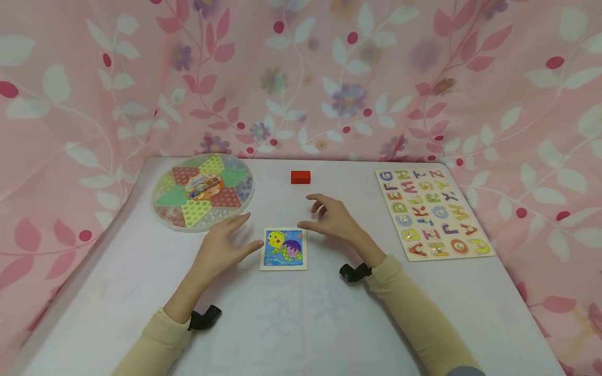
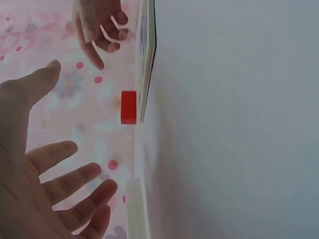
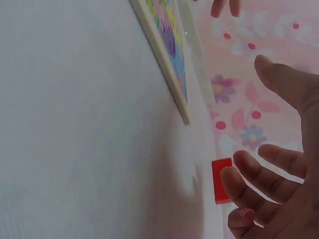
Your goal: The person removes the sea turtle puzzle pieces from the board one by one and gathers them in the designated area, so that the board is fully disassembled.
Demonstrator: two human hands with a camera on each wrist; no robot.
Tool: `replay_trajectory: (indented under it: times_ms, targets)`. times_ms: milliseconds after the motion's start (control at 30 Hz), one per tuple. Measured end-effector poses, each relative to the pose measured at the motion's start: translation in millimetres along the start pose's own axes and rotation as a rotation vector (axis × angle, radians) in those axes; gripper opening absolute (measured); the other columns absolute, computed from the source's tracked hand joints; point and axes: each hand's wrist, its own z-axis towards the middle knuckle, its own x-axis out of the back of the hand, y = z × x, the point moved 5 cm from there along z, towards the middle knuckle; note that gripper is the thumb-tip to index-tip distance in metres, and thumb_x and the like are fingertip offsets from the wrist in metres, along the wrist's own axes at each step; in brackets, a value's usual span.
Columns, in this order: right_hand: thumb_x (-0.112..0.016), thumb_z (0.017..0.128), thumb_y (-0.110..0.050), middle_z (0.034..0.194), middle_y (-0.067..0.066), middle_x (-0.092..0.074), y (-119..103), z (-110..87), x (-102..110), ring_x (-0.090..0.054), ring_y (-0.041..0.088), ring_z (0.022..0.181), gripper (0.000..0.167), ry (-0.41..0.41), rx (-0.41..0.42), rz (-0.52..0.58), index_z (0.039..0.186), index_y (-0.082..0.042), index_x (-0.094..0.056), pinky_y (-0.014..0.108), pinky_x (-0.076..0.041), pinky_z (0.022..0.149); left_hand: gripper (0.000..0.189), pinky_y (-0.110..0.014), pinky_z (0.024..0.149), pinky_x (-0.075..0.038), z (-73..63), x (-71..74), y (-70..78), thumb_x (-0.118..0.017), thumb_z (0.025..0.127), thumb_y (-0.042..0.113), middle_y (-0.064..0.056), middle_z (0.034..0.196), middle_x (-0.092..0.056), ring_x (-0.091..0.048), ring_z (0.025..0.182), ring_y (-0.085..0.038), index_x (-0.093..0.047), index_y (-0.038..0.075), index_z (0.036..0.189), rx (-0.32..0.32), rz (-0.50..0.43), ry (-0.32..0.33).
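Note:
A small square jigsaw puzzle (image 1: pixel 284 249) with a turtle picture lies flat on the table between the two hands. Its pale frame also shows edge-on in the right wrist view, where the puzzle (image 3: pixel 167 45) leans across the top. My left hand (image 1: pixel 223 248) hovers at its left side, thumb and fingers spread, holding nothing. On the other side my right hand (image 1: pixel 334 216) hovers by the upper right corner, fingers loosely bent, nothing in its grasp. Behind the puzzle sits a red block (image 1: pixel 300 177), apart from both hands.
At the back left lies a round Chinese checkers board (image 1: pixel 203 192) with coloured triangles. A wooden alphabet board (image 1: pixel 435 214) is on the right. The white-covered table (image 1: pixel 301 324) meets a pink floral cloth (image 1: pixel 301 78) at the back.

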Motion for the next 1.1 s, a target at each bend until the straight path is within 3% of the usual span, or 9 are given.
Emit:
replay_trajectory:
  times_ms: [133,333,433,567,767,967,1100]
  targets:
    - [-0.089,0.087,-0.032,0.099,0.006,-0.07,-12.9,5.6,-15.3,-0.061,0.02,0.083,0.067,-0.074,0.055,0.073,0.142,-0.002,-0.064,0.029,-0.051,0.073,0.079,-0.057,0.098,-0.052,-5.4,-8.9,2.7,-0.087,0.084,0.057,-0.011,0.142,-0.067,-0.065,0.119,-0.033,-0.066,0.013,0.147,-0.015,-0.029,0.014]
    - [-0.085,0.093,-0.021,0.086,-0.001,-0.068,-23.8,14.8,-39.5,-0.057,0.013,0.076,0.041,-0.208,0.152,0.101,0.127,-0.002,-0.072,0.024,-0.049,0.072,0.054,-0.043,0.082,-0.054,-12.6,-20.5,9.3,-0.095,0.079,0.041,-0.003,0.116,-0.074,-0.065,0.095,-0.02,-0.079,0.01,0.121,-0.137,-0.002,0.086]
    - [-0.084,0.093,-0.019,0.082,-0.002,-0.067,-25.8,18.7,-49.8,-0.056,0.01,0.073,0.033,-0.248,0.189,0.104,0.121,-0.004,-0.075,0.023,-0.048,0.07,0.047,-0.037,0.077,-0.054,-16.2,-27.9,9.8,-0.097,0.078,0.037,0.002,0.112,-0.073,-0.063,0.09,-0.014,-0.08,0.012,0.114,-0.204,-0.002,0.078]
    - [-0.083,0.094,-0.018,0.081,-0.003,-0.066,-27.9,22.3,-59.2,-0.055,0.009,0.071,0.025,-0.256,0.219,0.11,0.116,-0.006,-0.077,0.022,-0.047,0.069,0.046,-0.034,0.079,-0.054,-20.4,-36.4,8.8,-0.097,0.077,0.039,0.006,0.115,-0.07,-0.063,0.092,-0.011,-0.081,0.015,0.113,-0.273,0.018,0.02]
    - [-0.077,0.098,-0.016,0.081,-0.003,-0.065,-29.8,26.9,-66.0,-0.054,0.009,0.069,0.017,-0.287,0.217,0.073,0.114,-0.009,-0.076,0.022,-0.045,0.068,0.044,-0.043,0.092,-0.056,-21.3,-39.9,10.5,-0.093,0.083,0.038,0.002,0.121,-0.071,-0.066,0.11,-0.022,-0.083,0.013,0.118,-0.353,0.071,-0.028]
    - [-0.072,0.1,-0.016,0.078,-0.005,-0.062,-34.0,28.3,-72.5,-0.052,0.008,0.07,0.016,-0.347,0.219,-0.013,0.115,-0.012,-0.077,0.023,-0.044,0.071,0.044,-0.044,0.092,-0.056,-25.1,-40.5,10.1,-0.09,0.087,0.038,0.002,0.123,-0.073,-0.065,0.11,-0.021,-0.082,0.015,0.123,-0.348,0.122,-0.054]
    - [-0.072,0.1,-0.018,0.073,-0.007,-0.056,-39.9,30.3,-75.5,-0.05,0.008,0.069,0.016,-0.345,0.222,-0.067,0.115,-0.016,-0.078,0.024,-0.041,0.071,0.045,-0.043,0.091,-0.056,-26.0,-37.1,10.1,-0.09,0.086,0.039,0.003,0.123,-0.075,-0.065,0.109,-0.02,-0.082,0.015,0.123,-0.351,0.146,-0.049]
